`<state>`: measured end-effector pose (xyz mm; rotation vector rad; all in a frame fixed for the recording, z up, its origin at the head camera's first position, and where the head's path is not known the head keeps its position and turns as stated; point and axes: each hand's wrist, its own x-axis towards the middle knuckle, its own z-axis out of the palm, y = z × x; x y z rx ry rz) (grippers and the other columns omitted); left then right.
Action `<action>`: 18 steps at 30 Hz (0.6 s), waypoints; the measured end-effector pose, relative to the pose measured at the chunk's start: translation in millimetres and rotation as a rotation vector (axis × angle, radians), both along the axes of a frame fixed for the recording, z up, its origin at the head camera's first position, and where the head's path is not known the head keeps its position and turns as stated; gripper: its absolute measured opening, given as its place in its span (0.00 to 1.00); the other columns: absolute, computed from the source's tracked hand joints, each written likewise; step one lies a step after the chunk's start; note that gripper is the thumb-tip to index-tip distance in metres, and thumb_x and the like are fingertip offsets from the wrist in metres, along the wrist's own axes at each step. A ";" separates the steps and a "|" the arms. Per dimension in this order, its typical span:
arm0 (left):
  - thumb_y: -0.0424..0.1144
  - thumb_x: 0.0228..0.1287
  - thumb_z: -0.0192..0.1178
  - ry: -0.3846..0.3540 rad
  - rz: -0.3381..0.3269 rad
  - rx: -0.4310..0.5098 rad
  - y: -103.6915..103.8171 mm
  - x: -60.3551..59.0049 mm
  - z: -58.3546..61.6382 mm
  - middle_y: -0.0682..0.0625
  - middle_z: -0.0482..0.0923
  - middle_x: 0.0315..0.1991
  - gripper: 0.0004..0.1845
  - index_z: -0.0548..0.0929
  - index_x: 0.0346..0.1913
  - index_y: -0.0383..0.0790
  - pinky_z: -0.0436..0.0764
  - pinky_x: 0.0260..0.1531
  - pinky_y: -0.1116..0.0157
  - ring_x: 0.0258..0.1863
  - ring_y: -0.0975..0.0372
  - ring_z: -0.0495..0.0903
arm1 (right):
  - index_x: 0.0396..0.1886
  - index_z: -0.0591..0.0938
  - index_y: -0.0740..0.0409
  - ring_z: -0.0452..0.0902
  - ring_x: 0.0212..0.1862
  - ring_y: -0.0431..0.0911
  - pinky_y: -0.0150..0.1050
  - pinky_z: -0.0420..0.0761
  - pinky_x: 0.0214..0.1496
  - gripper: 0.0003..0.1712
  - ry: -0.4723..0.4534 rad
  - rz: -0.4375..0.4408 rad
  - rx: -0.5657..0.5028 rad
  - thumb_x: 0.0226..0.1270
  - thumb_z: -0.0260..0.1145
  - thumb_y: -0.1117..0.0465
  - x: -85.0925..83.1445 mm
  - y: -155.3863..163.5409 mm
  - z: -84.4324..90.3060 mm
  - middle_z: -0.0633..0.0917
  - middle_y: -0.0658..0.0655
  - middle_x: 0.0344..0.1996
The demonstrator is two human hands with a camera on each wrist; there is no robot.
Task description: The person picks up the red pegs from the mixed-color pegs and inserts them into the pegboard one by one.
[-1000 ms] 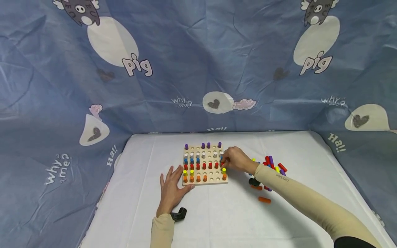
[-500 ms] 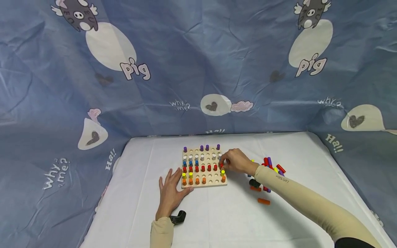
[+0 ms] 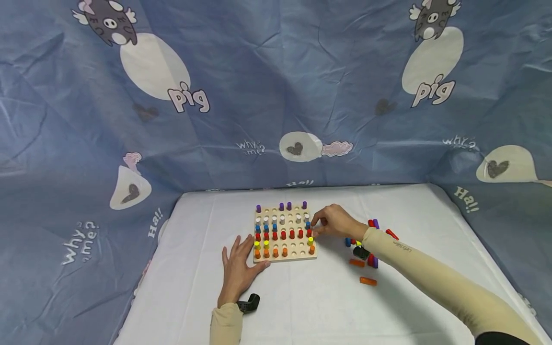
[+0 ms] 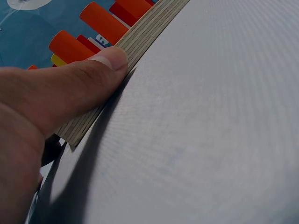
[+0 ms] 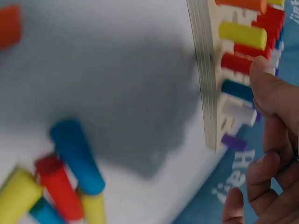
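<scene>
On pegboard [image 3: 285,257], both hands flat.

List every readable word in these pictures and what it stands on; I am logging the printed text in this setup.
"pig": on the blue backdrop cloth, by the left pale oval and again by the right one.
"why? me?": on the cloth at centre, lower left and right.
"Ha!!": on the cloth at left, right, and half hidden behind the table.
Small print on the right sleeve: too small to read.
</scene>
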<state>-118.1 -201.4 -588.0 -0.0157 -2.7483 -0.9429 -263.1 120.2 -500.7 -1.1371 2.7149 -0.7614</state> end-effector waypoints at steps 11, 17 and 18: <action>0.57 0.54 0.79 -0.004 0.000 0.007 1.2 -2.9 0.3 0.39 0.74 0.76 0.48 0.77 0.74 0.36 0.39 0.79 0.28 0.82 0.39 0.58 | 0.36 0.92 0.51 0.73 0.27 0.38 0.34 0.73 0.32 0.08 0.033 -0.114 0.121 0.68 0.77 0.53 -26.4 80.7 29.4 0.85 0.43 0.23; 0.59 0.54 0.78 -0.010 0.000 0.003 1.7 -1.7 -0.1 0.39 0.73 0.76 0.48 0.77 0.74 0.36 0.39 0.79 0.28 0.82 0.39 0.58 | 0.35 0.91 0.54 0.76 0.31 0.40 0.38 0.77 0.36 0.07 0.019 -0.177 0.197 0.67 0.77 0.55 -32.1 131.7 32.0 0.87 0.46 0.26; 0.59 0.54 0.78 -0.010 0.001 0.002 1.6 -1.7 0.0 0.39 0.73 0.76 0.48 0.77 0.74 0.36 0.39 0.79 0.28 0.82 0.39 0.58 | 0.36 0.91 0.55 0.77 0.31 0.41 0.38 0.78 0.36 0.07 0.010 -0.184 0.198 0.67 0.78 0.56 -31.8 137.8 30.8 0.88 0.47 0.27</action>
